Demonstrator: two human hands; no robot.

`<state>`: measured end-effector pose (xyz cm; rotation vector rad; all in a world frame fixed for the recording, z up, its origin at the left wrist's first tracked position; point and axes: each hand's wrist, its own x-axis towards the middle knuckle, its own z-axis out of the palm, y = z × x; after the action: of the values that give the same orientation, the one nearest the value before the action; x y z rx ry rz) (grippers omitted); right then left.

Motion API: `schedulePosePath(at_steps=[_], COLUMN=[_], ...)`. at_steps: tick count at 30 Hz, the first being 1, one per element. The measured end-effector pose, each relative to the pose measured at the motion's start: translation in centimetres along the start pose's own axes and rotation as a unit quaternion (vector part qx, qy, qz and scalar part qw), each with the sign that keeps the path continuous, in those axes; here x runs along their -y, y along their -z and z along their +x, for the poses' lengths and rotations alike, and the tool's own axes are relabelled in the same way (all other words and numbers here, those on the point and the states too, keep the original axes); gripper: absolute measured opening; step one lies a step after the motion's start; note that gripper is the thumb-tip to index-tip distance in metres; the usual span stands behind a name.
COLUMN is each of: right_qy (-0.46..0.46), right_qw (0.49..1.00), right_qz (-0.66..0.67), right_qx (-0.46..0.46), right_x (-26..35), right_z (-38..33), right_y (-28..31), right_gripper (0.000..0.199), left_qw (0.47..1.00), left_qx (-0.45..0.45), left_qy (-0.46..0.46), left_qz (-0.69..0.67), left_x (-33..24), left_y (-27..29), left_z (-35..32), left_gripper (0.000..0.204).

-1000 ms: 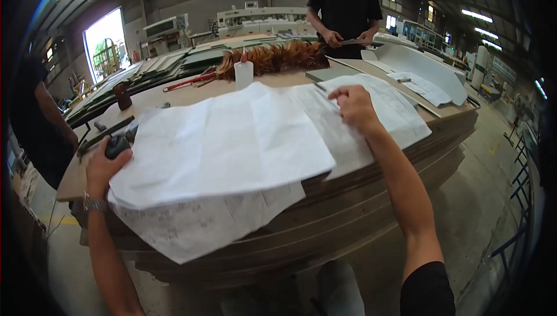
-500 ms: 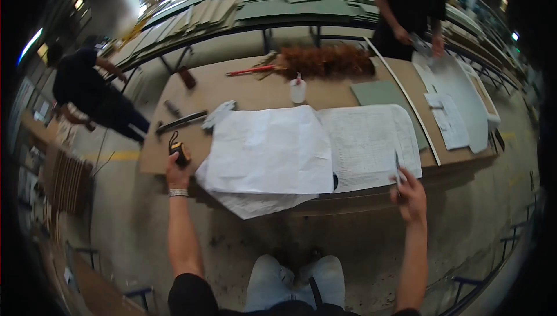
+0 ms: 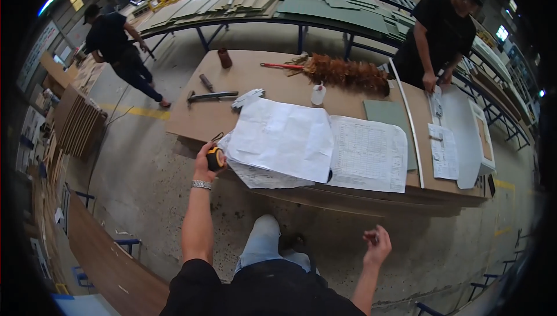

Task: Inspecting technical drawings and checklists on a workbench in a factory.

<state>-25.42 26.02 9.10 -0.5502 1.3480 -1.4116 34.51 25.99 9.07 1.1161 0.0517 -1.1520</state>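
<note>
My left hand [image 3: 204, 164] is closed around a yellow and black tape measure [image 3: 216, 159], at the table's near left edge beside the papers. Its dark wrist strap loops up above the fingers. My right hand [image 3: 378, 246] hangs over the floor in front of the table, fingers curled on a thin pen-like object that is mostly hidden. Creased white sheets [image 3: 281, 139] lie at the table's near edge, some hanging over it. Beside them to the right is a printed sheet with a table of lines [image 3: 368, 153].
On the table [image 3: 191, 110] are a hammer [image 3: 214, 96], a glove [image 3: 248, 98], a white bottle [image 3: 318, 94], a brown feather duster [image 3: 348, 74] and a long white strip [image 3: 408, 124]. A co-worker [image 3: 444, 31] stands at the far right; another person [image 3: 119, 43] walks at left. Stacked boards [image 3: 75, 121] stand left.
My right hand has drawn back from the printed sheet, down and off the table. The tape measure stays in my left hand. My view has shifted, and the person at left has moved farther away.
</note>
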Motion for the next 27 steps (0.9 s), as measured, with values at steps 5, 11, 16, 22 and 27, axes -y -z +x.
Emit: schedulePosePath(at_steps=[5, 11, 16, 22, 27], right_qy=[0.019, 0.027, 0.024, 0.117, 0.031], right_qw=[0.989, 0.990, 0.960, 0.821, 0.866], right_qz=[-0.117, -0.107, -0.274, -0.558, -0.490], right_qx=[0.083, 0.082, 0.052, 0.042, 0.091], right_x=[3.2, 0.5, -4.8, -6.9, -8.6], right_z=[3.2, 8.2, 15.4, 22.9, 26.1], right_y=[-7.4, -17.1, -26.4, -36.1, -37.3], right_gripper=[0.024, 0.033, 0.017, 0.024, 0.023], left_qw=[0.961, 0.658, 0.427, 0.612, 0.680], left_qx=[-0.176, -0.269, -0.238, -0.033, -0.011], left_qy=[-0.064, -0.317, -0.429, -0.483, -0.442], left_qz=[0.204, 0.627, 0.760, 0.625, 0.584], left_x=[-1.2, -2.6, -2.4, 3.7, 7.7], left_y=[0.8, -0.8, -4.4, -9.4, -9.8], left_z=[7.5, 15.9, 16.3, 11.6, 9.2], left_gripper=[0.032, 0.059, 0.054, 0.039, 0.033])
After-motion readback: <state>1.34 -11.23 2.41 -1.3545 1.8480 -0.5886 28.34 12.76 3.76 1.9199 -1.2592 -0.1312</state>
